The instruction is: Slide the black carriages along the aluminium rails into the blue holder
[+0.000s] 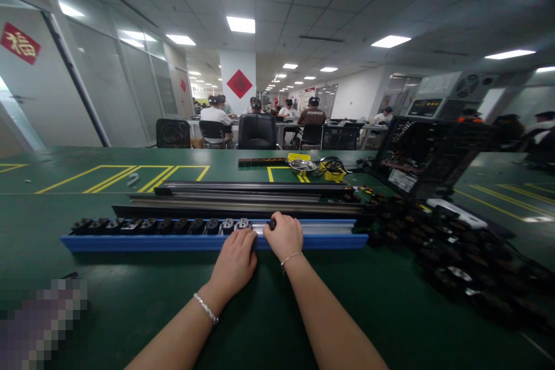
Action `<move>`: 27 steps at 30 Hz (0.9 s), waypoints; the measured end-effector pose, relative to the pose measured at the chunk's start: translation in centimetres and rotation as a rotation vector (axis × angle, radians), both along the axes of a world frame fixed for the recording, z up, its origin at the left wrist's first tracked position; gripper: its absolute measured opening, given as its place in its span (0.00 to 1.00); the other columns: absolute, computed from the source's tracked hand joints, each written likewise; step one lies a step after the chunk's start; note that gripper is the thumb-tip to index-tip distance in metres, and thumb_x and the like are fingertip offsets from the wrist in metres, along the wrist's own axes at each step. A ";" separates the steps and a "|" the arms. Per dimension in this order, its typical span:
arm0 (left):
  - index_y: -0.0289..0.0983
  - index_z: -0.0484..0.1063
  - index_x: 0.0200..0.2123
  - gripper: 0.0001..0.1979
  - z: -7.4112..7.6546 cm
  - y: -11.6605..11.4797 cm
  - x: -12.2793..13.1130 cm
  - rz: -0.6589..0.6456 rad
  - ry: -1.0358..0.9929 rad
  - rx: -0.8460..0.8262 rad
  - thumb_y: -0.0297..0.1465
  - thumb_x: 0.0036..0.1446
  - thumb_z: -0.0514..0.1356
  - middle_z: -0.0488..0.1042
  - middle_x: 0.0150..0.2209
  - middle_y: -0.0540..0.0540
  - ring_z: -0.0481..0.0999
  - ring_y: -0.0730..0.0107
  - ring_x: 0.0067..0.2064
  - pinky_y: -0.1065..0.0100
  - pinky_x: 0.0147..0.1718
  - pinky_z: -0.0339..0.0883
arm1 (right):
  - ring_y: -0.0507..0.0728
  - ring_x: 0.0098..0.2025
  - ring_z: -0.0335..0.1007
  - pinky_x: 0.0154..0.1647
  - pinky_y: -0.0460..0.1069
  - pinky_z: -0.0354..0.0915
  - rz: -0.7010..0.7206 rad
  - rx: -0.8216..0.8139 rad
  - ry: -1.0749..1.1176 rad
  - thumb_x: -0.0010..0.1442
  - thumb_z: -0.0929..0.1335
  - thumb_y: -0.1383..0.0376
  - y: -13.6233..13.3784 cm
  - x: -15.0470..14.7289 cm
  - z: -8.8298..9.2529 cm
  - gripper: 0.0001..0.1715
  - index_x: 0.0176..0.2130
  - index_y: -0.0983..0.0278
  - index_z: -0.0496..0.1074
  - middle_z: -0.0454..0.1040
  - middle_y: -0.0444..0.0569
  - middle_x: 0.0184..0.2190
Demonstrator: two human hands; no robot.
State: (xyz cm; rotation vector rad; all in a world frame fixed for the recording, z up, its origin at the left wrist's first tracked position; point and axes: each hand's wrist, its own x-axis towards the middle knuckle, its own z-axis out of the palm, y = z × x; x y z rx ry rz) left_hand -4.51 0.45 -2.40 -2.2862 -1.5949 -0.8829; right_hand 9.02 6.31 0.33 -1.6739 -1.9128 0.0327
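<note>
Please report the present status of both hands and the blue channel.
Left hand at blue channel, near row of parts. Right hand gripping small black piece at channel. Dark rails lie close behind.

Open black computer case with power supply unit on top, metal dish, yellow marking lines on green tabletop, black office chair, red diamond sign on white column, ceiling lights

A green workbench, open computer case and office chair suggest an office-like workshop.
</note>
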 end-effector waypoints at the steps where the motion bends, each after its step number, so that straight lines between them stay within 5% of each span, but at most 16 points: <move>1: 0.36 0.64 0.47 0.19 0.0 0.0 0.0 0.001 0.003 -0.005 0.23 0.49 0.54 0.69 0.47 0.43 0.65 0.61 0.50 0.57 0.52 0.61 | 0.56 0.41 0.66 0.47 0.52 0.50 0.000 0.003 -0.001 0.52 0.63 0.62 0.0 0.0 0.0 0.08 0.33 0.60 0.69 0.75 0.47 0.33; 27: 0.38 0.65 0.49 0.21 0.1 0.0 -0.1 -0.008 0.028 0.008 0.22 0.50 0.53 0.70 0.48 0.43 0.66 0.59 0.50 0.55 0.51 0.61 | 0.56 0.39 0.68 0.41 0.49 0.55 -0.015 -0.072 -0.053 0.53 0.63 0.64 0.3 0.5 0.6 0.09 0.34 0.63 0.69 0.75 0.50 0.34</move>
